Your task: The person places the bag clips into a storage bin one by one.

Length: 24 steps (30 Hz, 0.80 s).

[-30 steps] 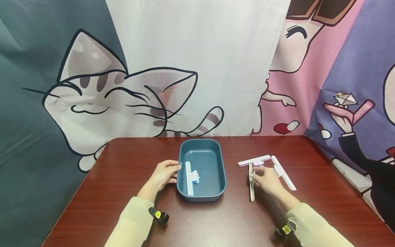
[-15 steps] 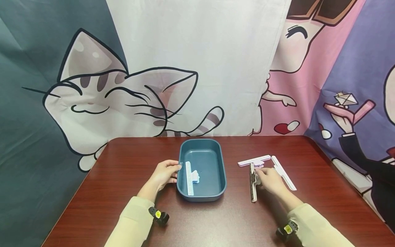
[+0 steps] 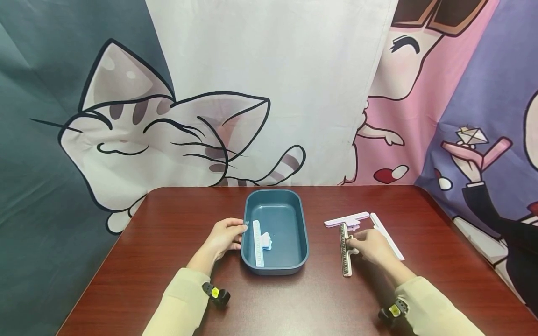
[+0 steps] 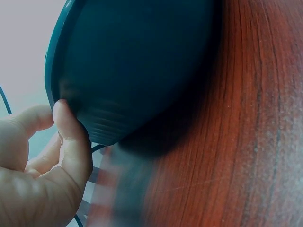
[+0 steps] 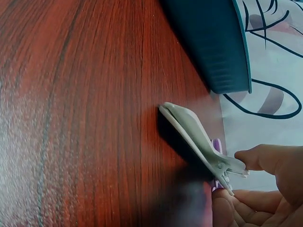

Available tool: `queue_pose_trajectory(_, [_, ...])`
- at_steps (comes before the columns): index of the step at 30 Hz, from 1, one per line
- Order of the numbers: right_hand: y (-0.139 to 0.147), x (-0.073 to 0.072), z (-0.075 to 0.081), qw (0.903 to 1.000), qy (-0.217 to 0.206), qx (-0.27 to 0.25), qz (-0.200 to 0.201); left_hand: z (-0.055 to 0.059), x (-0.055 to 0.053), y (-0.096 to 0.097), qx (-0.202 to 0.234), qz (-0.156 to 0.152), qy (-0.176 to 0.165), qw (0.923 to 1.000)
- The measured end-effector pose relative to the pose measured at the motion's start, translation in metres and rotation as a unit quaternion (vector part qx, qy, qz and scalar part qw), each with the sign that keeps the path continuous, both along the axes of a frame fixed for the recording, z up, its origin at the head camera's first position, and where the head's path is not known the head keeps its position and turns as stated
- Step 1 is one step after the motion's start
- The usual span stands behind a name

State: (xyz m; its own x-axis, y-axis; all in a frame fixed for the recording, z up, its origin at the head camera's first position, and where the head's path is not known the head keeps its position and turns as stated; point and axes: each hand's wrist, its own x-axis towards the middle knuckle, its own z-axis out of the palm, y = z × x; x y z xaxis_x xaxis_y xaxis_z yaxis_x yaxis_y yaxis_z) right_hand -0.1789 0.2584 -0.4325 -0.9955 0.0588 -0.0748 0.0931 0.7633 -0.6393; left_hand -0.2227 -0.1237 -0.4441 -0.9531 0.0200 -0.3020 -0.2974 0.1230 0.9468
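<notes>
My left hand [image 3: 220, 235] grips the left rim of a dark blue plastic bin [image 3: 287, 228], thumb on one side of the wall in the left wrist view. A pale blue bag clip [image 3: 258, 245] lies inside the bin along its left side. To the right, my right hand [image 3: 371, 246] pinches the handle of a cream bag clip [image 3: 345, 256] with a dark patterned strip. In the right wrist view that clip [image 5: 191, 127] stands tilted close to the table, its handle between thumb and fingers. Behind it lies a purple bag clip [image 3: 346, 219].
A white bag clip [image 3: 388, 238] lies slanted right of the right hand, which partly hides it. All this is on a reddish-brown wooden table [image 3: 180, 205]. A printed cloth [image 3: 269, 56] hangs behind the table's far edge.
The cream clip has turned in my right hand, so its dark patterned face now shows. The right hand has shifted slightly right and toward me. Left hand and bin have stayed put.
</notes>
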Motion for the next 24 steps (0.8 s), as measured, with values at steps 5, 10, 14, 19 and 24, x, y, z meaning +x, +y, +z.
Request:
queue_pose_trajectory(5, [0.0002,0.0000,0.0006,1.0000,-0.001,-0.001,-0.004,-0.0004,-0.0001,-0.0006,0.001,0.000,-0.001,1.0000])
queue_pose_trajectory(10, [0.0008,-0.0022,0.0006,1.0000,-0.001,0.001,-0.007,-0.0005,-0.0008,-0.0009,0.003,-0.001,-0.002,1.0000])
queue_pose_trajectory(14, [0.0014,-0.0037,0.0005,1.0000,-0.001,0.001,-0.006,-0.0004,-0.0007,-0.0008,0.003,0.000,-0.006,1.0000])
queue_pose_trajectory(19, [0.0010,-0.0040,0.0012,0.9999,-0.005,0.000,-0.010,-0.0005,-0.0010,-0.0005,0.003,-0.001,-0.005,1.0000])
queue_pose_trajectory(24, [-0.0002,-0.0037,0.0014,0.9999,-0.005,-0.004,-0.009,-0.0014,-0.0008,-0.0007,0.008,-0.001,-0.003,1.0000])
